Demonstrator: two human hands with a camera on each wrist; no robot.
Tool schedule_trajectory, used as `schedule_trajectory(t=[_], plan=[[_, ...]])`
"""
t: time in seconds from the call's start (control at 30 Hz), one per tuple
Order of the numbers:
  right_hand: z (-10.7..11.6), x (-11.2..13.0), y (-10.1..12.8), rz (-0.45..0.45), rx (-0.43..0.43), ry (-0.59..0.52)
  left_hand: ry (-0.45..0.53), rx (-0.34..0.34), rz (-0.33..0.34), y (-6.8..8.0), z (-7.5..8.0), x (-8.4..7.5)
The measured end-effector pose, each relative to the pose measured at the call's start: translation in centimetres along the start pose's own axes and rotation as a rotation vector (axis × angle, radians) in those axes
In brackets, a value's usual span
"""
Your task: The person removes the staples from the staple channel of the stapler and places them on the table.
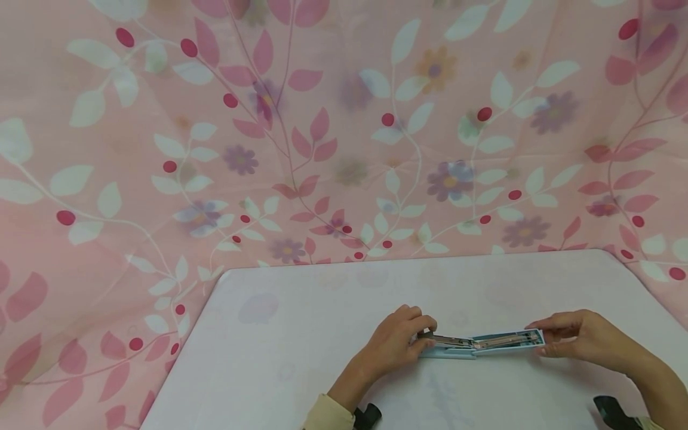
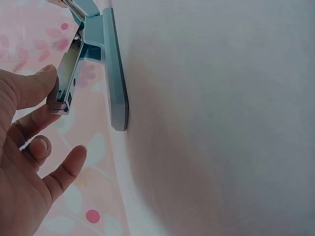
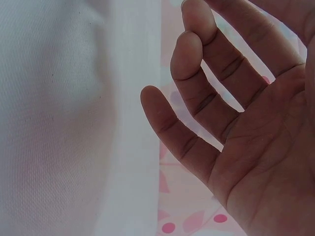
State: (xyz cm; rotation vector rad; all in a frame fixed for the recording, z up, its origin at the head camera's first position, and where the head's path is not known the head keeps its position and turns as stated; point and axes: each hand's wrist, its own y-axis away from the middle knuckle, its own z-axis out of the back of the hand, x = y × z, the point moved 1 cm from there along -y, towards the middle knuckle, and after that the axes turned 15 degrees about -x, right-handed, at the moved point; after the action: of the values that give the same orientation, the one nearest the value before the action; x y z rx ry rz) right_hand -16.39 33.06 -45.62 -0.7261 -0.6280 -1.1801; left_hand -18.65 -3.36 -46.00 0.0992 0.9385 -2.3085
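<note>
Stapler (image 1: 481, 344) was laid open lengthwise on worktop (image 1: 279, 358), long axis left-right; left hand (image 1: 395, 343) pinched its left end, right hand (image 1: 577, 337) pinched its right end.

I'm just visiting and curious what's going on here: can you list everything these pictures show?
Stapler: one, light blue with a metal channel, swung open flat on the table between the two hands.
Table: one, white, lower centre.
Curtain: one, pink with leaves, flowers and red dots, behind and beside the table.
Wrist cameras: two, black, at the bottom edge.
Sleeve: one, beige, on the left arm.
Left hand: one, its grip pinching the stapler's metal end.
Right hand: one, fingertips at the stapler's other end.
</note>
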Motion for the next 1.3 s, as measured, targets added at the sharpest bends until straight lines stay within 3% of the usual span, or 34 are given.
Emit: schedule_trajectory(t=[0.7,1.1,1.3], plan=[[0.03,0.22,-0.12,-0.016,0.008,0.018,-0.038,-0.051,-0.076,-0.02,-0.58,0.04],[0.02,0.1,-0.12,0.003,0.011,0.004,-0.043,-0.047,-0.078,-0.16,-0.49,-0.34],[-0.03,0.04,-0.03,-0.01,0.018,0.007,0.021,-0.047,-0.031,-0.07,-0.23,-0.24]])
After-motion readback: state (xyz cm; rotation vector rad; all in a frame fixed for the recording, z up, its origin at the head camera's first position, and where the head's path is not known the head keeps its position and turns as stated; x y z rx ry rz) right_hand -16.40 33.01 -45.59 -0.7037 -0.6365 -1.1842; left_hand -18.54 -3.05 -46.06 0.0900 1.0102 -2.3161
